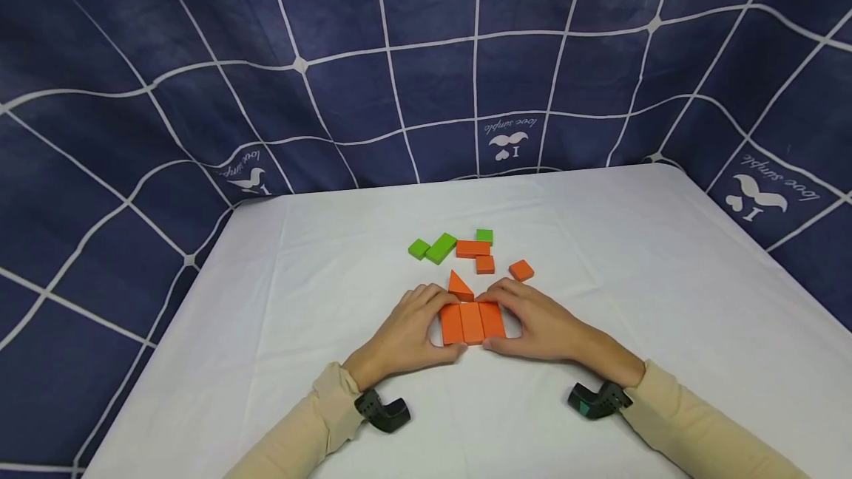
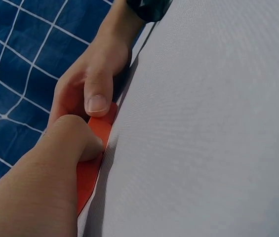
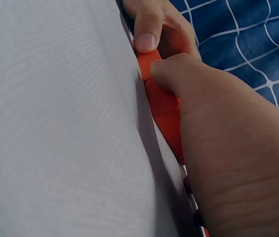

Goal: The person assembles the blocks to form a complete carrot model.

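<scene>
Three orange rectangular blocks lie side by side on the white table in the head view. The left hand (image 1: pixel 414 330) grips the left block (image 1: pixel 452 325) from its outer side, fingers at the far edge and thumb at the near edge. On the other side, the right hand (image 1: pixel 544 322) holds the right block (image 1: pixel 493 320) in the same way. The middle block (image 1: pixel 472 325) sits between them, touching both. An orange triangular block (image 1: pixel 460 287) stands just beyond the row, close to the fingertips. Both wrist views show the thumbs against the orange near faces (image 2: pixel 100 129); the far fingers are mostly hidden there.
Farther back lie a small green block (image 1: pixel 418 248), a long green block (image 1: pixel 441 249), another small green block (image 1: pixel 484 235), an orange rectangular block (image 1: pixel 472 248) and two small orange blocks, one (image 1: pixel 484 265) beside the other (image 1: pixel 521 270). A blue checked curtain (image 1: pixel 426 87) hangs behind the white tabletop (image 1: pixel 333 257).
</scene>
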`<act>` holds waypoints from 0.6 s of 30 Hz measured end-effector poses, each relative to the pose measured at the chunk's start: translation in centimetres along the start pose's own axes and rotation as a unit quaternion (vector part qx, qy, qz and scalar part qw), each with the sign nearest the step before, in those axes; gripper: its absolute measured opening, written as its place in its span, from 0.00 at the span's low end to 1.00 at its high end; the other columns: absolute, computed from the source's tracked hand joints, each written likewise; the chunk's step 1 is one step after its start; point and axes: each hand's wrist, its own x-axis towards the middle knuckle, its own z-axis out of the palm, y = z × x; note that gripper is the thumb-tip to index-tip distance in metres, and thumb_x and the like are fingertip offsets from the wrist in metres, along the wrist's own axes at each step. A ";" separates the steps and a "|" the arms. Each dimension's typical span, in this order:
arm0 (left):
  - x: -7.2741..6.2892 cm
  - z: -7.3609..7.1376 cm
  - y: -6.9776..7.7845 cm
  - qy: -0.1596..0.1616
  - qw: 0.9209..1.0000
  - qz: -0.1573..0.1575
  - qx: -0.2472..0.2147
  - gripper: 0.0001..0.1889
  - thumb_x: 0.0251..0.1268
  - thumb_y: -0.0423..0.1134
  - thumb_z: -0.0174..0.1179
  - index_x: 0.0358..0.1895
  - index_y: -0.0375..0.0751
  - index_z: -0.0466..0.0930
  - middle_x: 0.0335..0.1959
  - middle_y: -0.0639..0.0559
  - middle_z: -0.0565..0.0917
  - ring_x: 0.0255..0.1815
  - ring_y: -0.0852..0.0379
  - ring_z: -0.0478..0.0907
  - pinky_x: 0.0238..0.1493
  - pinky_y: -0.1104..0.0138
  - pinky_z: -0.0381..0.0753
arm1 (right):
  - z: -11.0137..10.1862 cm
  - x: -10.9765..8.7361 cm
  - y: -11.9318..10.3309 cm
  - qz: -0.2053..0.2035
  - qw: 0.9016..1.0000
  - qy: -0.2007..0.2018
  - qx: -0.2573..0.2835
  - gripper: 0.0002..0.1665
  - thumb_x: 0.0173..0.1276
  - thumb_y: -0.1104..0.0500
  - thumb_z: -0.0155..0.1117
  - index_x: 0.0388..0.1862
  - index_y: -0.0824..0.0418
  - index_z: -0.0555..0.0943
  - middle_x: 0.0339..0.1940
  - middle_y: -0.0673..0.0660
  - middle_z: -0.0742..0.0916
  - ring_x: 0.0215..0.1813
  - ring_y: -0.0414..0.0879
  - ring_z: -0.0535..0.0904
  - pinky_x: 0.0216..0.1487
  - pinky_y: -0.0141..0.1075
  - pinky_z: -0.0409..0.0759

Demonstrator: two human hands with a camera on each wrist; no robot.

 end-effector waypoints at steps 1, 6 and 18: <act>0.0 0.0 0.0 0.000 1.000 -0.001 0.000 0.29 0.57 0.59 0.68 0.60 0.53 0.78 0.52 0.62 0.77 0.52 0.62 0.70 0.62 0.60 0.72 | 0.0 0.0 0.0 0.000 1.000 -0.001 0.000 0.33 0.61 0.34 0.74 0.61 0.45 0.81 0.56 0.38 0.80 0.58 0.36 0.77 0.63 0.43 0.79; 0.0 0.0 -0.1 -0.003 1.000 -0.003 -0.002 0.29 0.57 0.59 0.68 0.60 0.52 0.78 0.53 0.61 0.77 0.53 0.62 0.70 0.63 0.60 0.72 | 0.0 0.0 0.0 0.004 1.000 -0.005 0.005 0.34 0.61 0.32 0.73 0.61 0.46 0.81 0.56 0.39 0.81 0.57 0.37 0.77 0.63 0.44 0.79; 0.0 0.0 -0.1 -0.004 1.000 -0.007 -0.006 0.29 0.57 0.59 0.69 0.61 0.51 0.79 0.54 0.61 0.78 0.55 0.63 0.70 0.63 0.61 0.71 | 0.1 0.1 0.0 0.014 1.000 -0.004 0.015 0.33 0.60 0.32 0.73 0.59 0.45 0.81 0.56 0.38 0.81 0.57 0.37 0.77 0.62 0.45 0.80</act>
